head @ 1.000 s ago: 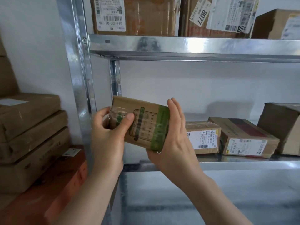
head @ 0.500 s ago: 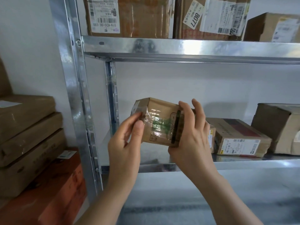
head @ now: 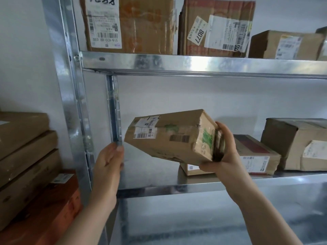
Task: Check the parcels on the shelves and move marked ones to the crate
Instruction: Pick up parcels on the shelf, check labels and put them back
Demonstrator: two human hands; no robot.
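Observation:
A brown cardboard parcel [head: 169, 137] with white barcode labels and green print hangs tilted above the middle shelf [head: 194, 184]. My right hand [head: 223, 152] grips its right end. My left hand [head: 109, 160] is off the parcel, fingers loosely apart, just below and left of its left end, in front of the shelf post. No crate is in view.
More labelled parcels lie on the middle shelf: a flat one [head: 254, 156] behind my right hand and a larger box [head: 297, 144] at the right. Three boxes stand on the upper shelf [head: 194, 62]. Stacked cartons [head: 26, 156] and an orange box [head: 53, 209] sit left of the rack.
The parcel has been turned so its labelled side faces me. My left hand has let go of it and dropped to the left. Only my right hand holds it now.

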